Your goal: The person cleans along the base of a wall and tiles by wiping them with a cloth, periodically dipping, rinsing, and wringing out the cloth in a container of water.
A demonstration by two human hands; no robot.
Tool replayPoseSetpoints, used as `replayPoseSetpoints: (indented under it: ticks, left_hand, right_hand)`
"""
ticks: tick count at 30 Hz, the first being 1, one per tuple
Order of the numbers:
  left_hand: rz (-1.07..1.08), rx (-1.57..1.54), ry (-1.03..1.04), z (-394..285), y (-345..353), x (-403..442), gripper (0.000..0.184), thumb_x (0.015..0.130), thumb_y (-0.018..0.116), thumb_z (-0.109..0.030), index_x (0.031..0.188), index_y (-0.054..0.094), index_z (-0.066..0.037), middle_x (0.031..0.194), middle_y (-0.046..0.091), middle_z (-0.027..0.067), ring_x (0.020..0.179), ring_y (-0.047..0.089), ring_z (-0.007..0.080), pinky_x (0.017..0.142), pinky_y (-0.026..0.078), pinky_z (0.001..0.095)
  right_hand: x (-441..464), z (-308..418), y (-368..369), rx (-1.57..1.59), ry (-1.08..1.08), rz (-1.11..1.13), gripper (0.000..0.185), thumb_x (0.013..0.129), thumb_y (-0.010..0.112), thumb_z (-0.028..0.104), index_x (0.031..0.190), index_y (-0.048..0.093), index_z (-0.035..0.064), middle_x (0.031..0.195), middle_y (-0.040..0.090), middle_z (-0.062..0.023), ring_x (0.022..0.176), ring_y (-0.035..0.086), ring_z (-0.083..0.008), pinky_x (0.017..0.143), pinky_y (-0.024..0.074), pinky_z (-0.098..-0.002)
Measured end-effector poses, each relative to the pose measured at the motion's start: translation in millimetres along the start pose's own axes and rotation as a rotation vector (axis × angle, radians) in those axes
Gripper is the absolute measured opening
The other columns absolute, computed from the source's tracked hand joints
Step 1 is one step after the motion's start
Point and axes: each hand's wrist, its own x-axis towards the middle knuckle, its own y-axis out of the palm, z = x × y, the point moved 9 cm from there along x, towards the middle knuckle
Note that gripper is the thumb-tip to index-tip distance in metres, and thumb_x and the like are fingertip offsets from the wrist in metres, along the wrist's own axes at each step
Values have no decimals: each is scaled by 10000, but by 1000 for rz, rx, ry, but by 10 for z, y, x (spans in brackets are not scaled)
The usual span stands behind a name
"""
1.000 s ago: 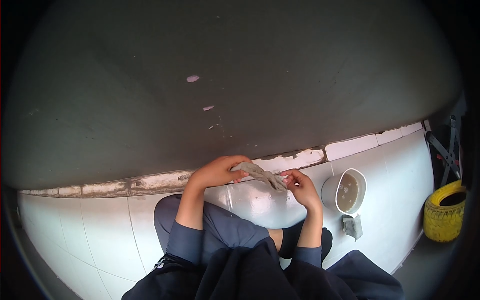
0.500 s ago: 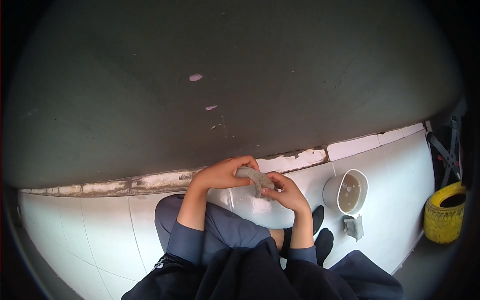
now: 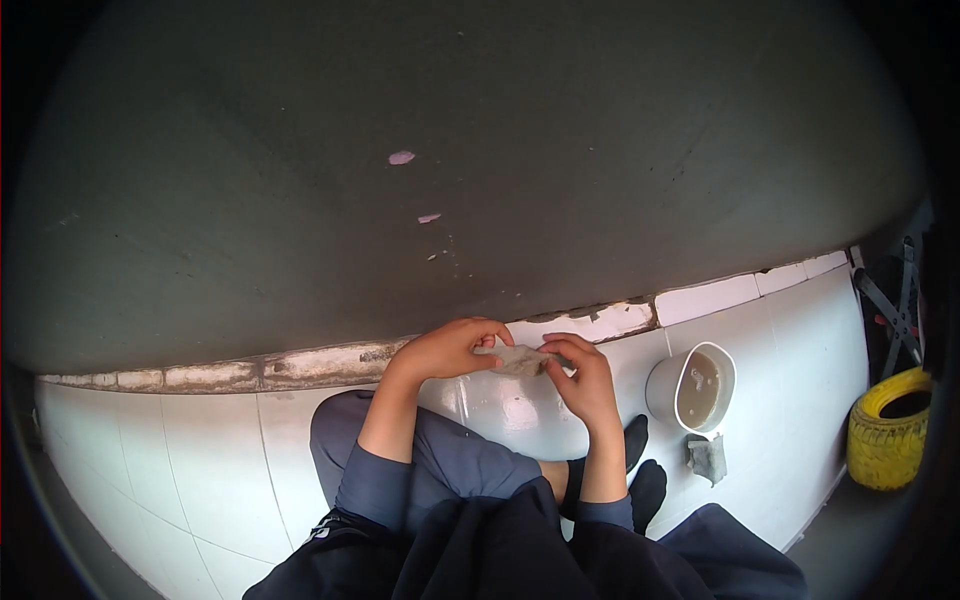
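Observation:
A small grey rag (image 3: 521, 361), damp-looking and creased, is stretched between my two hands above the white tiles. My left hand (image 3: 447, 350) pinches its left end between thumb and curled fingers. At the opposite end, my right hand (image 3: 584, 383) grips the rag with thumb and fingertips. Just beyond my hands runs the skirting strip (image 3: 590, 322), its paint worn and its edges dirty, at the foot of a dark grey wall (image 3: 300, 200).
To the right stands a white bucket (image 3: 735, 388) with murky water (image 3: 698, 392). A second grey cloth piece (image 3: 706, 458) lies beside it on the tiled floor (image 3: 785, 370). Farther right are a yellow tyre (image 3: 885, 440) and a dark metal frame (image 3: 893, 310). Pale chips (image 3: 401, 158) mark the wall.
The rag has gone from hanging bunched and folded to being drawn out flatter between my hands. My right hand has shifted slightly up and turned, with its fingers regripping the edge.

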Motion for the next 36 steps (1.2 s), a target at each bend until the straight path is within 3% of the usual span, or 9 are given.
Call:
replayPoseSetpoints:
  ticks: [7,9,12,21,24,28,31,34,36]
  left_hand:
    - [-68,8,-41,49,-63,33,215,830,637,-255,874,592,-49,677,518,49,635,470,161,573,385,299]
    - [-96,-23,-19,-3,-95,13,224,823,638,-254,873,580,-43,702,537,73,659,488,185,602,394,308]
    - [-79,-71,-54,-40,-113,-15,235,815,642,-245,904,560,-43,742,554,93,697,504,199,640,406,314]
    - [-157,-156,10,-18,4,120,313,830,627,-210,1099,543,-73,878,563,69,767,527,152,691,433,286]
    - [-208,-103,-21,28,-19,125,344,838,619,-231,1130,534,-69,933,583,90,809,560,183,724,449,303]
    - [-176,-3,-120,159,27,114,376,847,610,-274,1150,530,-66,949,588,99,818,582,209,720,469,321]
    - [-45,95,-85,151,206,175,398,851,599,-313,1149,530,-59,967,592,123,819,595,227,714,476,327]
    - [24,98,-49,106,331,220,411,854,592,-334,1146,529,-52,982,594,138,825,605,238,716,481,327]
    - [39,85,-49,68,349,222,403,853,586,-329,1133,529,-45,969,596,140,841,599,255,723,473,340]
  right_hand:
    - [47,352,-310,-162,-233,-216,141,788,590,61,915,648,72,823,640,-81,768,592,-241,677,472,-320]
    - [35,60,-239,-29,172,-85,147,838,558,100,968,622,81,689,598,-77,624,560,-209,595,442,-304]
    - [-14,-47,-204,87,253,-39,165,873,537,166,1003,597,84,596,543,-65,528,504,-163,538,406,-302]
    - [-125,-132,4,102,52,347,273,750,703,265,857,635,23,816,610,-65,741,569,-188,732,445,-295]
    - [-86,-123,-216,26,-63,195,252,736,710,228,860,642,20,841,614,-72,722,567,-208,692,451,-303]
    - [-131,-521,-984,-224,462,-231,198,737,685,147,873,637,10,833,611,-103,690,572,-237,616,455,-331]
    - [-120,-383,-1477,-468,270,-614,188,732,642,70,901,584,14,853,574,-133,665,553,-279,617,443,-363]
    - [55,-504,-1524,-804,211,-672,196,735,626,67,918,565,31,943,546,-146,849,563,-309,671,468,-403]
    - [209,-1049,-1396,-999,560,-412,199,742,629,113,927,596,48,981,556,-139,916,552,-326,727,488,-414]
